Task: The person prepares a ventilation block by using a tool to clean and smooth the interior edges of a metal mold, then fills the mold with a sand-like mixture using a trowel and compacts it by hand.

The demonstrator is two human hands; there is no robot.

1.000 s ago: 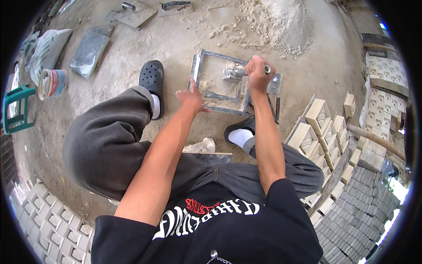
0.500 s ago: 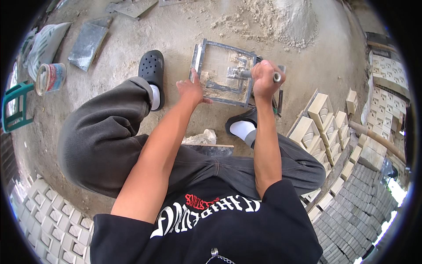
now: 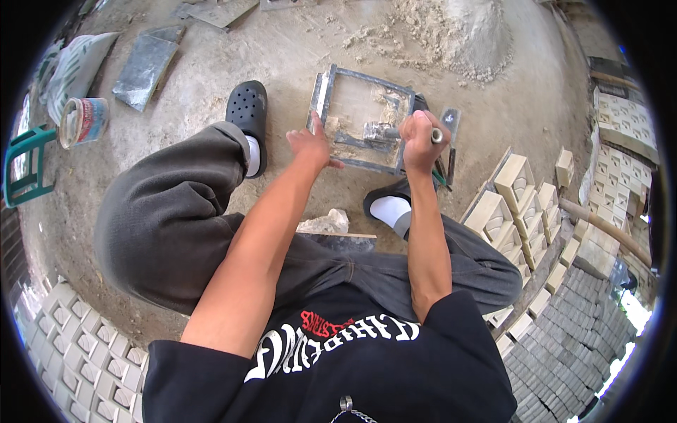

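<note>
Board before the lap: dark, pale along one edge, point(image 3: 349, 242) laid on the ground; a whitish lump point(image 3: 326, 222) is set just beyond it.
Shoes, pair: dark clogs, worn over white socks; the left point(image 3: 247, 116) is placed to the left of the frame, the right point(image 3: 386, 199) near its lower right corner.
Left hand: point(image 3: 310, 146) grip spread, thumb and fingers well apart; laid against the frame's lower left corner, nothing enclosed.
Right hand: point(image 3: 421, 137) grip closed fully around the handle of a hammer-like tool point(image 3: 374, 132); the handle's end is left showing beyond the fist.
Tool head: metal, powder-dusted, held inside the frame toward its right side; whether the powder is touched cannot be told.
Frame: point(image 3: 374, 78) rectangular, grey, flat on the ground between and beyond the shoes; pale powder and dark inner bars point(image 3: 352, 139) are contained.
Step in hand: powder apparently being worked or tamped around the inner bars, the frame being steadied by the left hand.
Next move, as judged: a firm left-hand hold and a controlled tool head are called for, the bars being easily knocked.
Blocks: pale, recessed, point(image 3: 513, 175) stacked to the right.
Powder heap: point(image 3: 479, 42) pale, deposited beyond the frame.
</note>
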